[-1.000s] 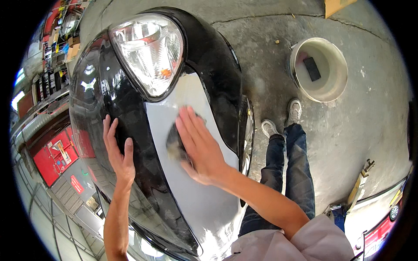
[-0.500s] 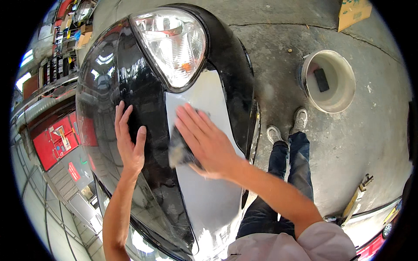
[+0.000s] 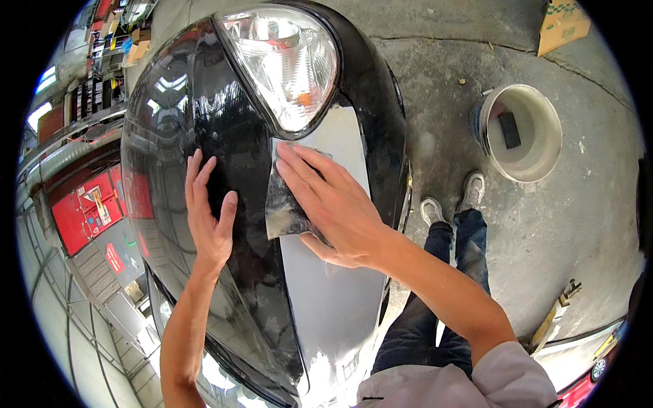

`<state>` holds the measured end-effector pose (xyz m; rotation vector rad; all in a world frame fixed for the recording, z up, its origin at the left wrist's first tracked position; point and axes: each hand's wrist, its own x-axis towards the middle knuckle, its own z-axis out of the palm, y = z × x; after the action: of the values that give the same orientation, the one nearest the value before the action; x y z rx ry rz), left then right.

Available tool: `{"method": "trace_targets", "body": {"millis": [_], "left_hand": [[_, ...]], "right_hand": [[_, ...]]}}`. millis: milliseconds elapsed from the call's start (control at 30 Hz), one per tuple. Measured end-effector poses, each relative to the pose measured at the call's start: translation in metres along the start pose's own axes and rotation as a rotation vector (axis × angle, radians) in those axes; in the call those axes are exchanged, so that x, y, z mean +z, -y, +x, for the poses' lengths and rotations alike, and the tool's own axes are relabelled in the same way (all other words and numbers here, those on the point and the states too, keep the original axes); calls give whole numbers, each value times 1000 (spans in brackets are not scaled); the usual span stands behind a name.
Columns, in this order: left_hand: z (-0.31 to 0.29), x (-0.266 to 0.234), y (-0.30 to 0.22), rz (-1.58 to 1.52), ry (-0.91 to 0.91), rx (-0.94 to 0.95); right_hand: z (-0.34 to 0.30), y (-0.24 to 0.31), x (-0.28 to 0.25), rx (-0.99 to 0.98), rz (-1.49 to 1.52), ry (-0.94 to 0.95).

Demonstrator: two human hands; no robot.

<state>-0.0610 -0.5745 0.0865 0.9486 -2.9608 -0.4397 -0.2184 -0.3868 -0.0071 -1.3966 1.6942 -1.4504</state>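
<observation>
My right hand (image 3: 337, 214) lies flat over a dark, wet-looking sheet of sandpaper (image 3: 280, 211), pressing it against the grey primed fender (image 3: 326, 289) just below the headlight (image 3: 289, 71). The sheet's left part shows beyond my fingers and overlaps the black edge of the hood; its remainder is hidden under the palm. To the left, my left hand (image 3: 211, 214) rests on the glossy black hood (image 3: 170, 143), its fingers apart and holding nothing.
On the concrete floor at the right stands a bucket (image 3: 520, 132) with a dark block (image 3: 509, 130) inside. My shoes (image 3: 473, 190) are beside the car. Cardboard (image 3: 564, 27) lies at the far right, and a red cabinet (image 3: 85, 211) is at the left.
My right hand and the sandpaper have slid up the grey panel toward the headlight. The left hand keeps its place on the hood. The whole view has shifted slightly.
</observation>
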Motion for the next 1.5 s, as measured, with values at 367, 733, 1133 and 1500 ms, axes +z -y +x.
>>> {"method": "trace_targets", "body": {"millis": [367, 733, 1133, 1500], "left_hand": [[-8, -3, 8, 17, 1, 4], [0, 0, 4, 22, 1, 34], [-2, 3, 9, 20, 3, 55], [1, 5, 14, 32, 17, 65]], "right_hand": [[-44, -13, 19, 156, -18, 52], [-138, 38, 95, 23, -251, 133], [-147, 43, 93, -73, -171, 132], [-159, 44, 108, 455, 171, -113]]}}
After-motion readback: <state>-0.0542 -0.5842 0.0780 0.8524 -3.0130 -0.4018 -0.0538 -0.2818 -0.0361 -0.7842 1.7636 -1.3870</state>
